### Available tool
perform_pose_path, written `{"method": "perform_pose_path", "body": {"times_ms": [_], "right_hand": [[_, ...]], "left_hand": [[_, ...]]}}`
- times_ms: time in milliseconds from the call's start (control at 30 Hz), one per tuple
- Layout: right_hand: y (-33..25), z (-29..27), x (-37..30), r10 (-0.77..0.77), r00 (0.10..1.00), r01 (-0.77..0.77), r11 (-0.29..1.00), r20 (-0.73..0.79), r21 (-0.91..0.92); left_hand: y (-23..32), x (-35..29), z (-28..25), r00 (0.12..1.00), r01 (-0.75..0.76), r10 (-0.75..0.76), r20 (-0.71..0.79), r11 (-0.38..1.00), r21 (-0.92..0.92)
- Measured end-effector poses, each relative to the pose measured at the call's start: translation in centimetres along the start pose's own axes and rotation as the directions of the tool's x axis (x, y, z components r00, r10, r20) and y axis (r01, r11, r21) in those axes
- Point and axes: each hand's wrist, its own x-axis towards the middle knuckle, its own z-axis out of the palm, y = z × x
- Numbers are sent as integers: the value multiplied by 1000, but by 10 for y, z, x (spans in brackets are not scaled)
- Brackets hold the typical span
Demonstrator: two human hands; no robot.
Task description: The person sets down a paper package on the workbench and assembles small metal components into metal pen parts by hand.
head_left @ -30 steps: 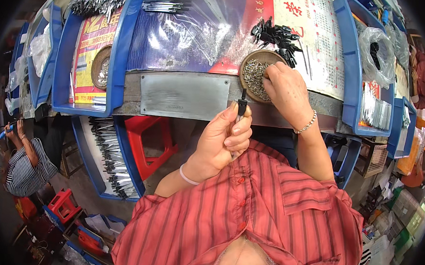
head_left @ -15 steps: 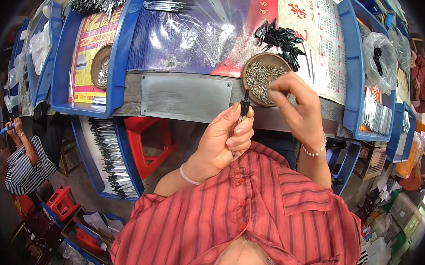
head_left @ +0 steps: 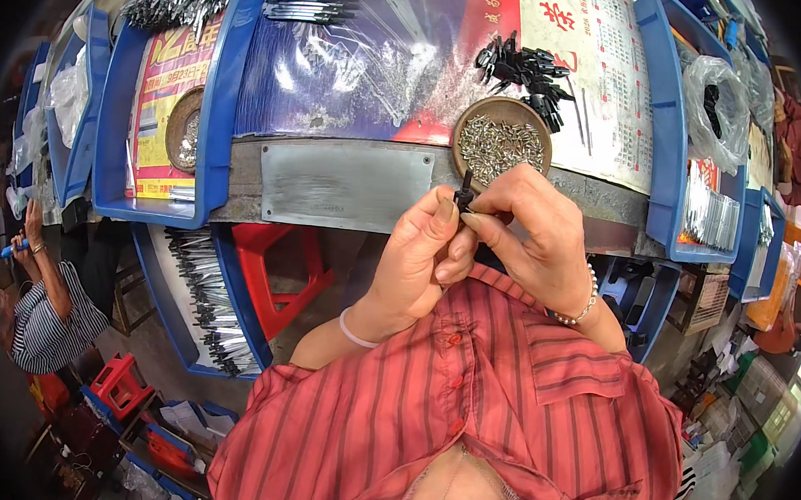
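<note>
My left hand (head_left: 416, 256) is closed around a slim piece with a black top (head_left: 463, 197), held upright in front of my chest. Its narrow black tip points up past the thumb, and the fingers cover its lower part. Against the side of that black top my right hand (head_left: 539, 236) is pinched, thumb and forefinger together. Whatever lies between those fingertips is too small and hidden to make out. Just beyond both hands stands a round brown bowl (head_left: 457, 142) holding many small shiny metal pieces (head_left: 500, 147). Black plastic parts (head_left: 524, 77) lie heaped behind the bowl.
A metal plate (head_left: 347, 186) is fixed along the bench's front edge. Blue trays (head_left: 224, 89) with thin rods flank the bench; another blue tray (head_left: 152, 279) of black-tipped rods sits lower left, near a red stool (head_left: 273, 278). At far left is another person (head_left: 52, 319).
My right hand has come from beside the bowl, down and left, to meet the black top in my left hand. The left hand has stayed nearly in place.
</note>
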Motion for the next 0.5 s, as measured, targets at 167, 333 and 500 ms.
{"method": "perform_pose_path", "body": {"times_ms": [167,333,500], "right_hand": [[0,2,-1,1,1000,0,998,-24,63],[3,4,-4,-27,999,30,997,-38,69],[2,3,-7,23,1000,-22,991,-11,136]], "left_hand": [[-4,0,-1,999,-40,45,-29,988,148],[-4,-1,0,999,-45,46,-5,995,93],[-7,-1,-4,999,-50,48,16,994,100]]}}
